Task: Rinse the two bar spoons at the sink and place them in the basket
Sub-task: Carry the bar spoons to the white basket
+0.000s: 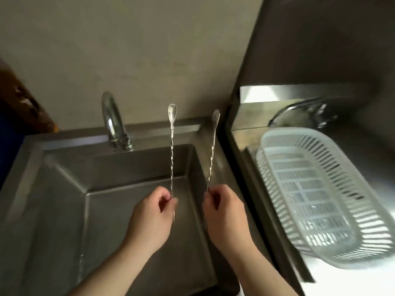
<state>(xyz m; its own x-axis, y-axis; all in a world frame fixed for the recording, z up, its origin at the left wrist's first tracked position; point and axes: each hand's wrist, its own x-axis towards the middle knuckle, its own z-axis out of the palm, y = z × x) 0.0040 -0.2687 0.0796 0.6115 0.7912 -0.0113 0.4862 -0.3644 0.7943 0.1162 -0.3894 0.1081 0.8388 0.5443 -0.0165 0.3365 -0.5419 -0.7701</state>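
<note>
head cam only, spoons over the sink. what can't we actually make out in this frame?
- Lower ends of both bar spoons, the left bar spoon and the right bar spoon: hidden inside the left hand and right hand.
- Basket contents: motion blur; the inside cannot be read.
- Faucet outlet: no stream visible, whether it runs is unclear.
- Sink drain: covered by the forearms.
- Brown object at the left edge: cropped, unidentifiable.

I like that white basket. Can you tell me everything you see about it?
The white plastic basket is a long oval with slotted walls and a grid floor. It looks empty and sits upright in the steel basin on the right, below a second tap. Neither hand touches it; the spoons are held over the other sink.
</note>
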